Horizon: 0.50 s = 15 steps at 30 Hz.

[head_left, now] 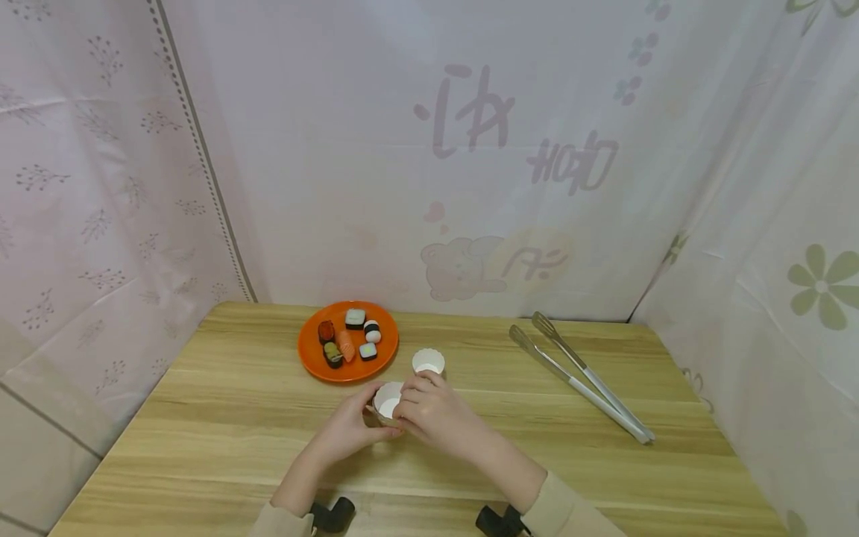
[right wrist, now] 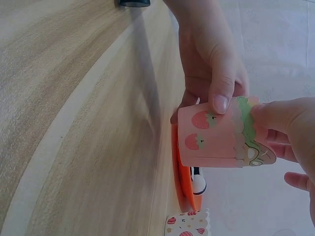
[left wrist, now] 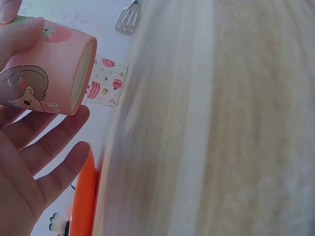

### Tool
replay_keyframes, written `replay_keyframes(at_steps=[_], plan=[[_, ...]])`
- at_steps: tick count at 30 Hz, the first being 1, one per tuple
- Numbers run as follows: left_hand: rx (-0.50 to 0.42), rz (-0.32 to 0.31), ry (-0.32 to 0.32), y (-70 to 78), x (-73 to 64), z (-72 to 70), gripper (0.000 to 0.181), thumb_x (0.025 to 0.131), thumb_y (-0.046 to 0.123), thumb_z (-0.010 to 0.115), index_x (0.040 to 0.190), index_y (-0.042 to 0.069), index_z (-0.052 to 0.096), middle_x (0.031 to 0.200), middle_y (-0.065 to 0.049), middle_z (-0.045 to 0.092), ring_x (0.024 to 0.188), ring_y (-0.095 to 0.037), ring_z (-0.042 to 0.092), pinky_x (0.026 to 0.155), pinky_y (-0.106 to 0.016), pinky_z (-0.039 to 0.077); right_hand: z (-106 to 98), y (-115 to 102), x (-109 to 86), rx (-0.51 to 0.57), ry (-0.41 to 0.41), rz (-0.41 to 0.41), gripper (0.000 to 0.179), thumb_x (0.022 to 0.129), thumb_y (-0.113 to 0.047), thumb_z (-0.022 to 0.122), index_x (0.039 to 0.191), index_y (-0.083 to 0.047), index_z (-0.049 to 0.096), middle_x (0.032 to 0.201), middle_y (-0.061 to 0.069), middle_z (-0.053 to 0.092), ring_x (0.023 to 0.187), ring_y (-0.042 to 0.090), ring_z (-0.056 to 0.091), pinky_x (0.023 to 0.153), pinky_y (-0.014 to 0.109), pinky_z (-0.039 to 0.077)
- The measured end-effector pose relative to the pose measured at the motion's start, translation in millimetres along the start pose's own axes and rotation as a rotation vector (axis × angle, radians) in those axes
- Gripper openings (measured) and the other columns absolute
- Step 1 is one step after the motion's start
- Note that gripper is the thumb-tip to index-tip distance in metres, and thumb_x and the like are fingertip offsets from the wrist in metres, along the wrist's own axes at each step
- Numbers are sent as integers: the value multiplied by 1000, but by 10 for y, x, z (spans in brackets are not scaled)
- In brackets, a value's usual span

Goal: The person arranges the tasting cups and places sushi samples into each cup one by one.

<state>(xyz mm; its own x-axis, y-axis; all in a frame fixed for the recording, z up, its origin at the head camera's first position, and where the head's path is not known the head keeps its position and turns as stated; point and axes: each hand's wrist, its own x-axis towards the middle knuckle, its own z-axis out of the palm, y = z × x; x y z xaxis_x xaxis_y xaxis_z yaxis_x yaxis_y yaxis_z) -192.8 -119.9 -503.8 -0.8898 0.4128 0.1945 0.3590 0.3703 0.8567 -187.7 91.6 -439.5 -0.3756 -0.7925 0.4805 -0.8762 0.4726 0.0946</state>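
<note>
A pink paper baking cup [right wrist: 209, 140] with strawberries, a cartoon face and a scalloped rim is held just above the table. In the head view my left hand [head_left: 342, 429] grips its side, thumb on one side and fingers on the other. My right hand [head_left: 439, 418] pinches the rim, its thumb on the outside in the right wrist view; the fingertips inside are partly hidden. Just beyond stands a second, white baking cup [head_left: 428, 361], whose printed sweets pattern shows in the left wrist view [left wrist: 107, 81].
At the back left lies an orange plate [head_left: 312, 365] with several sushi pieces [head_left: 345, 345]. Metal tongs [head_left: 584, 380] lie slantwise on the right of the wooden table [head_left: 221, 432]. Patterned curtains [head_left: 335, 149] hang behind and at both sides.
</note>
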Motion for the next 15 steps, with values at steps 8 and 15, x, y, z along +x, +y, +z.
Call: replay_keyframes(at_steps=[8, 15], plan=[[-13, 7, 4, -18, 4, 4, 68, 73, 43, 82, 131, 22, 52, 116, 14, 59, 101, -12, 56, 83, -34, 51, 1, 3, 0, 18, 15, 17, 8, 80, -21, 79, 83, -19, 71, 83, -11, 66, 97, 13, 56, 100, 35, 39], [-2, 2, 5, -15, 0, 5, 67, 73, 43, 82, 129, 24, 52, 115, 15, 59, 99, -10, 56, 82, -32, 51, -18, 3, 1, 15, 26, 22, 7, 82, -20, 77, 84, -19, 70, 84, -9, 65, 97, 14, 56, 100, 36, 39]])
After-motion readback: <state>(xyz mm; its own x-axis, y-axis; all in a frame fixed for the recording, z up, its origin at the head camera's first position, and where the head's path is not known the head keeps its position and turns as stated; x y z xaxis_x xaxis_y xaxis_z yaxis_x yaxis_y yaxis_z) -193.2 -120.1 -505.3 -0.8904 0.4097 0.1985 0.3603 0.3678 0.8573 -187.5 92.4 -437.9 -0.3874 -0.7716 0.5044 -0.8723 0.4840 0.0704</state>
